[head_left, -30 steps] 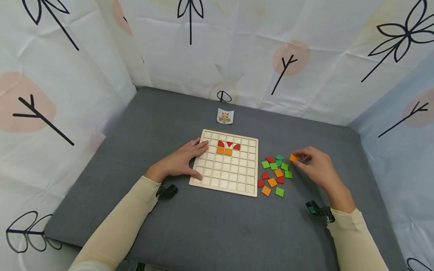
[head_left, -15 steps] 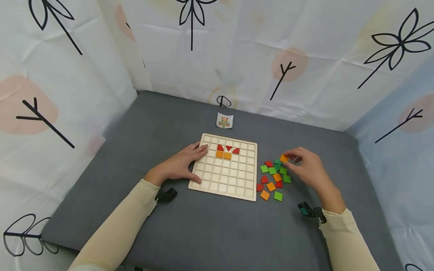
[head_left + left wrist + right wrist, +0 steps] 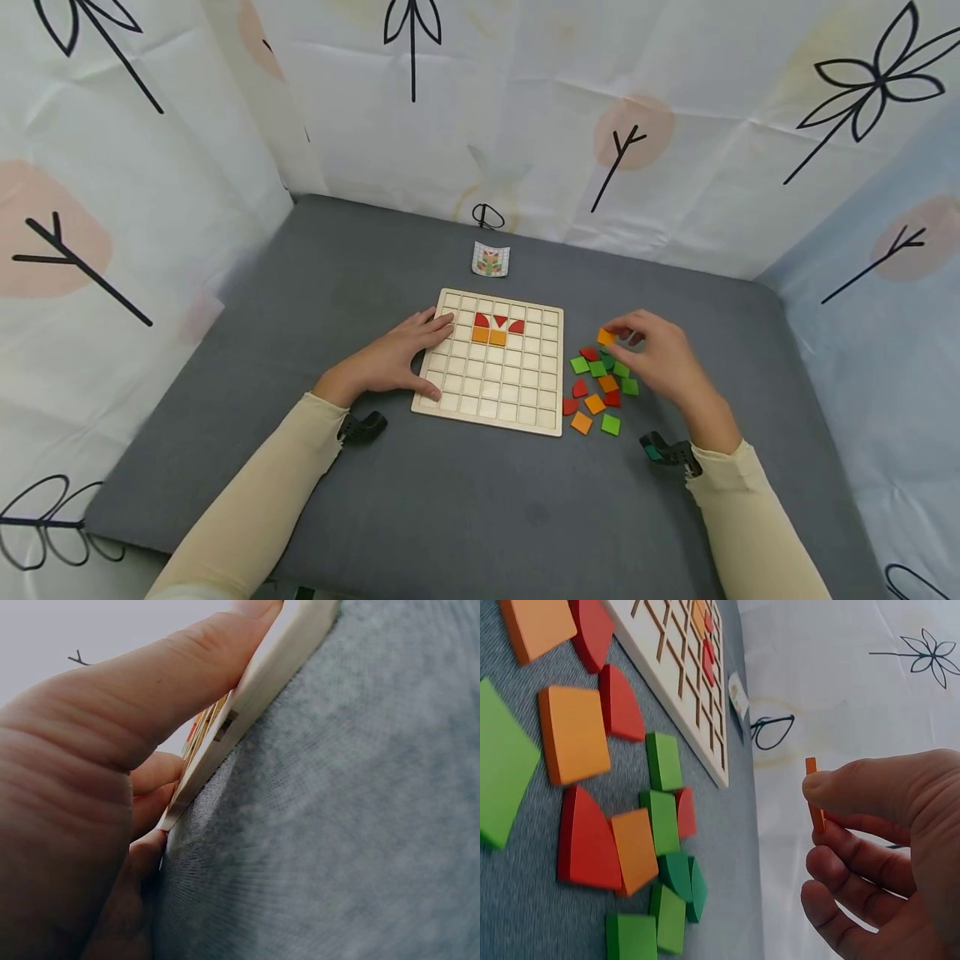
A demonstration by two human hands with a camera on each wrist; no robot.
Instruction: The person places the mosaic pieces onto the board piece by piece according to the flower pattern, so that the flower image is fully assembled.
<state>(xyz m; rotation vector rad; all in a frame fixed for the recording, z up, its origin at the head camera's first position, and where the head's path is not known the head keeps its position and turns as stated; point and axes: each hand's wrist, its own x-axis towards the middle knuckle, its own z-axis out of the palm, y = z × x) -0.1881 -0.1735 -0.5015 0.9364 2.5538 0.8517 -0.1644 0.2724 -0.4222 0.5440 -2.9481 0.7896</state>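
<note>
Right wrist view alone: pinched orange tile (image 3: 817, 817), edge-on.

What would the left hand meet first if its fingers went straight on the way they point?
The left hand touches the gridded board; next in line is probably the leftmost red piece, though depth is hard to judge.
</note>
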